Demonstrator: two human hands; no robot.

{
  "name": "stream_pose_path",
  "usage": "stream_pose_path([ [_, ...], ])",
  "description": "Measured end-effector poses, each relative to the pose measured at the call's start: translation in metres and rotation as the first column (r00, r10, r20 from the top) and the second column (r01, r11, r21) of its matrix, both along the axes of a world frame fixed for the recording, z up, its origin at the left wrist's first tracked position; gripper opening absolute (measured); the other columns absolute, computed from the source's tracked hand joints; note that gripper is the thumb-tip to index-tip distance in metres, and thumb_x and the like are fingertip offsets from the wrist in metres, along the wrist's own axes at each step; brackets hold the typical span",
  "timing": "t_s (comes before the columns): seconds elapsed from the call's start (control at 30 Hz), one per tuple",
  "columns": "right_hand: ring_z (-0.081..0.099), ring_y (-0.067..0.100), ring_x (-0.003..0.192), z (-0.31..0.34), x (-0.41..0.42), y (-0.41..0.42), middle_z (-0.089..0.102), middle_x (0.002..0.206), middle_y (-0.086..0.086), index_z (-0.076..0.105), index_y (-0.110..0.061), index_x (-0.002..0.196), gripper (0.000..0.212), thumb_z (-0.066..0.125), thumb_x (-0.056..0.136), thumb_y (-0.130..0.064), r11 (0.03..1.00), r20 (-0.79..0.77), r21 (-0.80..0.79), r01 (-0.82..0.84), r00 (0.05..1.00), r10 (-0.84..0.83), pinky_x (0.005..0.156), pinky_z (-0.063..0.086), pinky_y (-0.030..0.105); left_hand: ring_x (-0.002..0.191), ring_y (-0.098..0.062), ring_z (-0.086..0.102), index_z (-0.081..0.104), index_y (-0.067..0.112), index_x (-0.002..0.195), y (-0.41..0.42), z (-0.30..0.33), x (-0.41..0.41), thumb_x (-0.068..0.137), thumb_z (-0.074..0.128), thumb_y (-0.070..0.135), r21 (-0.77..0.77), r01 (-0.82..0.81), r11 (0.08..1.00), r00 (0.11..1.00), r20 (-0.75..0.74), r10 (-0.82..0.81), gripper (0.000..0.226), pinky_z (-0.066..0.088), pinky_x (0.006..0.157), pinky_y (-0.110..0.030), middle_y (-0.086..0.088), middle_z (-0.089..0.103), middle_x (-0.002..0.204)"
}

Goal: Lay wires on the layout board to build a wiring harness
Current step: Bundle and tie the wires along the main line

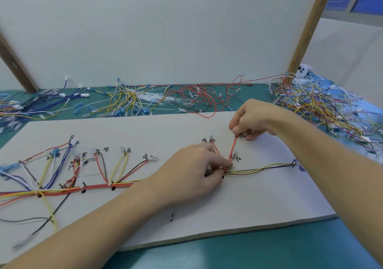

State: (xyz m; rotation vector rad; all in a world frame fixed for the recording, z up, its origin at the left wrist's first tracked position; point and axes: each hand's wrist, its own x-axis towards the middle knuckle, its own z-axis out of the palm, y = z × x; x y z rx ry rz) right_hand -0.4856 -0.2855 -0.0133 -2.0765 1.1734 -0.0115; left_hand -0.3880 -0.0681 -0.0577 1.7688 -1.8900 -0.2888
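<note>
A white layout board (pixel 145 132) lies flat on the green table, marked with handwritten labels and set with short pegs. A bundled harness (pixel 93 186) of red, yellow and purple wires runs along its left half, with branches fanning up to connectors. My left hand (pixel 192 165) pinches the wire bundle at a peg near the board's middle right. My right hand (pixel 250 119) pinches the far end of a red wire (pixel 233 147) at a labelled peg. The wire stretches straight between both hands. Another branch (pixel 261 168) of yellow and dark wires runs right to a peg.
Piles of loose wires lie behind the board: blue ones (pixel 51 100) at the left, yellow and white (pixel 128 100) in the middle, red and black (pixel 199 98) beside them, a mixed heap (pixel 323 107) at the right. An upright white panel (pixel 165 30) stands behind. A lone peg (pixel 171 217) stands near the front edge.
</note>
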Motion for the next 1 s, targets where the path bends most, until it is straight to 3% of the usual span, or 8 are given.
stream_pose_path([
  [0.2, 0.057, 0.019, 0.063, -0.019, -0.003, 0.007, 0.065, 0.069, 0.008, 0.075, -0.018, 0.077, 0.029, 0.064, 0.09, 0.005, 0.996, 0.141, -0.088, 0.033, 0.99, -0.02, 0.051, 0.048, 0.024, 0.078, 0.021, 0.046, 0.075, 0.034, 0.123, 0.001, 0.001, 0.001, 0.096, 0.062, 0.022, 0.01, 0.0, 1.0, 1.0, 0.024, 0.0, 0.032, 0.031, 0.069, -0.002, 0.023, 0.046, 0.084],
  [0.3, 0.055, 0.021, 0.065, -0.024, -0.008, 0.012, 0.067, 0.072, 0.007, 0.078, -0.019, 0.078, 0.032, 0.06, 0.086, 0.007, 0.995, 0.231, -0.097, 0.024, 0.973, -0.001, 0.059, 0.046, 0.028, 0.077, 0.004, 0.043, 0.073, 0.036, 0.123, 0.002, 0.002, -0.002, 0.097, 0.058, 0.023, 0.014, 0.021, 1.0, 0.991, 0.13, -0.023, 0.032, 0.037, 0.07, -0.014, 0.017, 0.047, 0.091],
  [0.4, 0.056, 0.019, 0.067, -0.025, -0.016, 0.01, 0.071, 0.072, 0.002, 0.079, -0.019, 0.079, 0.03, 0.066, 0.085, 0.007, 0.999, 0.335, -0.017, 0.048, 0.941, -0.04, 0.051, 0.046, 0.021, 0.093, -0.011, 0.05, 0.069, 0.036, 0.119, 0.005, 0.006, -0.006, 0.101, 0.047, 0.028, 0.034, 0.0, 0.999, 0.96, 0.281, -0.01, 0.029, 0.049, 0.078, -0.035, 0.009, 0.05, 0.101],
  [0.6, 0.05, 0.013, 0.055, -0.032, -0.017, 0.01, 0.068, 0.057, -0.007, 0.081, -0.021, 0.074, 0.025, 0.072, 0.082, 0.0, 0.992, 0.373, 0.011, 0.125, 0.92, -0.12, 0.044, 0.042, 0.015, 0.112, -0.022, 0.039, 0.063, 0.036, 0.122, 0.007, 0.012, -0.011, 0.106, 0.041, 0.035, 0.044, -0.012, 0.999, 0.887, 0.462, -0.01, 0.028, 0.045, 0.092, -0.039, 0.006, 0.049, 0.118],
  [0.77, 0.05, 0.013, 0.058, -0.031, -0.018, 0.011, 0.066, 0.062, -0.002, 0.083, -0.027, 0.074, 0.027, 0.069, 0.086, -0.006, 0.995, 0.371, 0.008, 0.103, 0.923, -0.099, 0.049, 0.044, 0.017, 0.113, -0.022, 0.039, 0.061, 0.041, 0.131, 0.008, 0.017, 0.002, 0.109, 0.041, 0.031, 0.183, -0.001, 0.983, 0.958, 0.281, -0.052, 0.031, 0.039, 0.102, -0.039, 0.006, 0.048, 0.122],
  [0.9, 0.053, 0.015, 0.063, -0.027, -0.018, 0.009, 0.069, 0.07, 0.001, 0.083, -0.025, 0.08, 0.023, 0.07, 0.089, -0.009, 0.997, 0.354, 0.036, 0.064, 0.932, -0.072, 0.051, 0.046, 0.018, 0.114, -0.018, 0.047, 0.07, 0.036, 0.128, 0.004, 0.017, 0.008, 0.103, 0.056, 0.026, 0.116, 0.0, 0.993, 0.995, 0.098, -0.011, 0.03, 0.037, 0.104, -0.035, 0.003, 0.057, 0.118],
  [1.0, 0.054, 0.01, 0.061, -0.026, -0.022, 0.008, 0.07, 0.067, -0.003, 0.083, -0.023, 0.083, 0.016, 0.072, 0.091, -0.014, 0.996, 0.382, 0.078, 0.049, 0.921, -0.075, 0.049, 0.047, 0.015, 0.108, -0.008, 0.05, 0.077, 0.035, 0.115, 0.004, 0.013, 0.012, 0.099, 0.065, 0.031, 0.043, -0.007, 0.999, 1.0, 0.006, 0.006, 0.02, 0.037, 0.096, -0.023, 0.01, 0.062, 0.11],
])
